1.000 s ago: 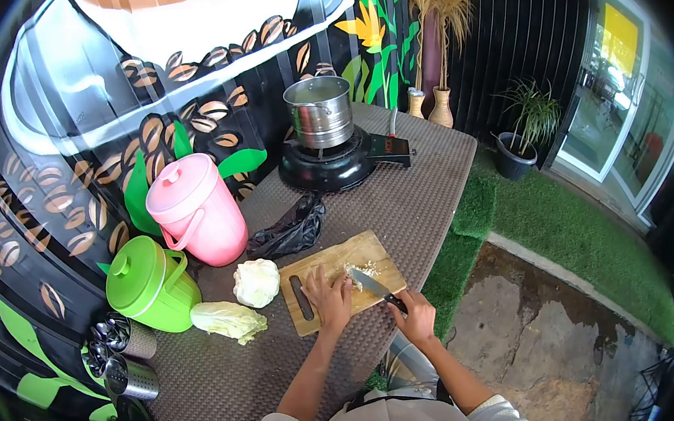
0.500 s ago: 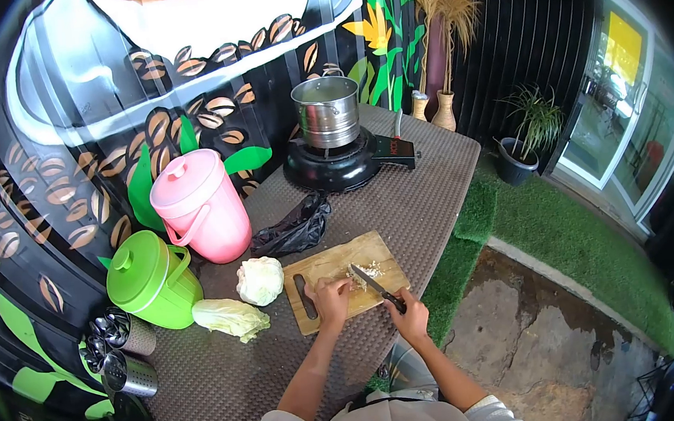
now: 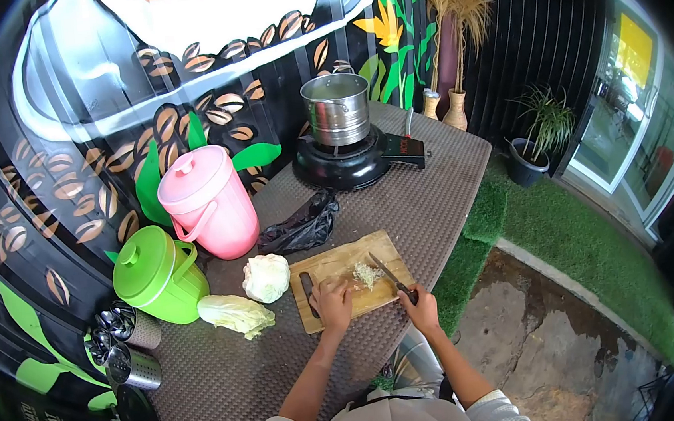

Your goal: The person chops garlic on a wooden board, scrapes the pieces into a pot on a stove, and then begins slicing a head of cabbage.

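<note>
My right hand (image 3: pixel 421 310) grips the black handle of a kitchen knife (image 3: pixel 389 274), whose blade points up and left over the wooden cutting board (image 3: pixel 372 245). A small heap of finely chopped pale pieces (image 3: pixel 366 274), possibly garlic, lies on the board left of the blade. My left hand (image 3: pixel 332 304) rests on the board's left half with fingers extended, beside the dark handle slot; nothing shows in it. Left of the board are a round pale cabbage (image 3: pixel 266 278) and a longer leafy cabbage piece (image 3: pixel 236 315).
A black plastic bag (image 3: pixel 300 226) lies behind the board. Pink (image 3: pixel 212 205) and green (image 3: pixel 158 278) lidded containers stand along the wall. A steel pot (image 3: pixel 337 113) sits on a black portable stove (image 3: pixel 341 170). Metal cutlery holders (image 3: pixel 133 366) are at the left.
My left hand has gone from bunched fingers near the chopped pieces to lying flatter on the board. The knife has shifted right, away from the heap. The view has moved slightly.
</note>
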Action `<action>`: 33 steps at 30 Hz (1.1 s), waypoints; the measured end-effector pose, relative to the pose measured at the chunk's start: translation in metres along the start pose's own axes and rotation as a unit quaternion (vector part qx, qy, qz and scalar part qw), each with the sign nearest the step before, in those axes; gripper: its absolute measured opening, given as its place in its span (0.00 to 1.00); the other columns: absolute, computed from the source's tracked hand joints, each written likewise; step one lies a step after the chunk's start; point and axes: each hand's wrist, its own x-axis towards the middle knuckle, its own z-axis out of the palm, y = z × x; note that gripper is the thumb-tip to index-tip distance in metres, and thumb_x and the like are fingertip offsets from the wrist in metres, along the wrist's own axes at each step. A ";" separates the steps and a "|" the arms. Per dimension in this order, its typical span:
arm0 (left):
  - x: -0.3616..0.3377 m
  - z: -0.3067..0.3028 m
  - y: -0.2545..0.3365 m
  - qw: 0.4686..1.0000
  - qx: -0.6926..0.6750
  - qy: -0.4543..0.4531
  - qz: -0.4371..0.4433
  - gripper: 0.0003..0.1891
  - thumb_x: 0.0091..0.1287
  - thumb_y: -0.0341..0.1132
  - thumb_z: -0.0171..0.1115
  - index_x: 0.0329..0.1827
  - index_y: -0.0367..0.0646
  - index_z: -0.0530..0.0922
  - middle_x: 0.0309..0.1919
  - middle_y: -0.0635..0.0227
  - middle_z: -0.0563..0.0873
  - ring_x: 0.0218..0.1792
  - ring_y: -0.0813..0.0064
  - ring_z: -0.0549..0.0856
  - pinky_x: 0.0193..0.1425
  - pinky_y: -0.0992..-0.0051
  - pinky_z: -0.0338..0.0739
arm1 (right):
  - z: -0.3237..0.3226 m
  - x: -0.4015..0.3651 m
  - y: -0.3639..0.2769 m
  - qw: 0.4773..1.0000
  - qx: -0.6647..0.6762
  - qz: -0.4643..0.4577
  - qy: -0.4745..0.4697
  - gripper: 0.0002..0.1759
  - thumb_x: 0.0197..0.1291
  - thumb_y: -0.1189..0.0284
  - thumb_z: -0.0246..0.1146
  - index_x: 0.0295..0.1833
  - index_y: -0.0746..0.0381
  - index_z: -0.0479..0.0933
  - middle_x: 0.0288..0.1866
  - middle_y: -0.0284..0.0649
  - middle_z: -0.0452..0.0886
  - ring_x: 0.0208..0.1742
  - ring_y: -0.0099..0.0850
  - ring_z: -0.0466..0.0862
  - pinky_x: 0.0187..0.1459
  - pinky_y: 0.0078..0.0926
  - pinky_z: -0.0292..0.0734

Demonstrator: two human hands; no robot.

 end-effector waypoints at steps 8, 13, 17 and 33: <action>-0.007 -0.006 0.002 0.995 0.098 0.015 0.009 0.16 0.61 0.42 0.66 0.51 0.48 0.85 0.63 0.59 0.68 0.64 0.53 0.61 0.67 0.50 0.52 | 0.005 0.027 0.008 0.989 -0.112 -0.089 0.024 0.18 0.55 0.62 0.69 0.37 0.67 0.76 0.43 0.53 0.77 0.48 0.48 0.76 0.52 0.41 0.70; -0.001 0.003 -0.015 0.998 0.008 -0.020 -0.064 0.31 0.60 0.45 0.67 0.64 0.38 0.73 0.68 0.38 0.60 0.68 0.45 0.61 0.69 0.56 0.61 | 0.019 0.036 0.021 0.997 -0.046 -0.014 -0.062 0.22 0.53 0.55 0.68 0.38 0.65 0.77 0.41 0.49 0.77 0.48 0.48 0.75 0.51 0.42 0.69; 0.004 0.003 -0.009 0.994 0.041 -0.050 -0.089 0.33 0.60 0.43 0.67 0.66 0.37 0.71 0.70 0.33 0.56 0.69 0.42 0.61 0.70 0.61 0.62 | 0.017 0.039 0.012 0.995 -0.058 0.042 -0.075 0.24 0.52 0.52 0.67 0.37 0.64 0.78 0.45 0.52 0.79 0.52 0.49 0.76 0.52 0.44 0.70; 0.019 0.008 -0.063 0.982 -0.128 -0.087 -0.110 0.36 0.26 0.40 0.86 0.46 0.49 0.82 0.40 0.60 0.84 0.49 0.57 0.78 0.57 0.64 0.69 | -0.005 0.021 0.012 0.941 0.212 0.250 -0.084 0.18 0.57 0.59 0.69 0.30 0.65 0.83 0.23 0.28 0.78 0.27 0.16 0.72 0.30 0.16 0.65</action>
